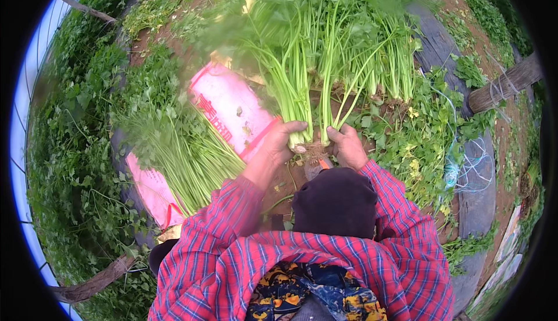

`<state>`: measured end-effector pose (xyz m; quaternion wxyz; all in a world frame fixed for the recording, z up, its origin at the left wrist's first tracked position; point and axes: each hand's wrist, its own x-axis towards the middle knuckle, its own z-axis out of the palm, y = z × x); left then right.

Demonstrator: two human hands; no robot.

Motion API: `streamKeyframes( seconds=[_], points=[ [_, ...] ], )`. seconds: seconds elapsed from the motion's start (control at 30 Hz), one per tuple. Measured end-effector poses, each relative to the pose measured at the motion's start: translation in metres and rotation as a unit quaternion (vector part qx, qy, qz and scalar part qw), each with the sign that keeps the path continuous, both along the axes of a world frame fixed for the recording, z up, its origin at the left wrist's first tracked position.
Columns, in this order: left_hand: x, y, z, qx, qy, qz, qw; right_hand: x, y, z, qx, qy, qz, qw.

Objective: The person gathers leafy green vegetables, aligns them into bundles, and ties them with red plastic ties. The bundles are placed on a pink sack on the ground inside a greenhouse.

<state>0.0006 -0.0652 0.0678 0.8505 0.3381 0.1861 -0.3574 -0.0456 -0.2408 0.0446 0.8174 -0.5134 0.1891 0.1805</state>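
Note:
My left hand (278,142) is closed around the base of a thick bunch of celery (295,88). My right hand (349,147) grips thinner celery stalks (326,82) close beside it, thumb pressed against them. Between the two hands hang brown roots (314,152); whether both sets of stalks share one root cannot be told. The leafy tops point away from me and are partly blurred. Just below the roots, a small orange-tipped object (324,163) shows above my dark-clad knee (334,202).
More celery stands or lies in a heap (398,71) beyond my hands. To the left, loose celery (195,155) lies on pink sheeting (154,190), with a pink printed bag (235,111) alongside. Tangled pale blue twine (468,167) and a wooden post (505,82) are at right.

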Motion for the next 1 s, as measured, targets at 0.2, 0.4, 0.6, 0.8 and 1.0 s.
streamKeyframes(
  seconds=[0.2,0.4,0.6,0.8,1.0],
  points=[
    [0.001,0.007,-0.01,0.014,0.042,-0.031,0.999,0.004,0.007,0.003,-0.19,-0.02,0.176,0.966],
    [0.009,0.013,-0.021,0.025,0.034,-0.057,0.997,0.002,0.005,0.003,-0.221,0.012,0.248,0.943],
    [0.007,0.018,-0.007,0.0,-0.01,-0.053,0.999,0.0,0.012,-0.011,-0.2,-0.126,0.326,0.915],
    [0.01,0.029,0.018,0.029,-0.062,-0.044,0.997,0.013,0.025,-0.014,0.017,0.075,0.389,0.918],
    [0.008,0.066,0.04,0.137,-0.094,-0.051,0.985,0.029,0.027,-0.023,-0.086,-0.006,0.338,0.937]
  ],
)
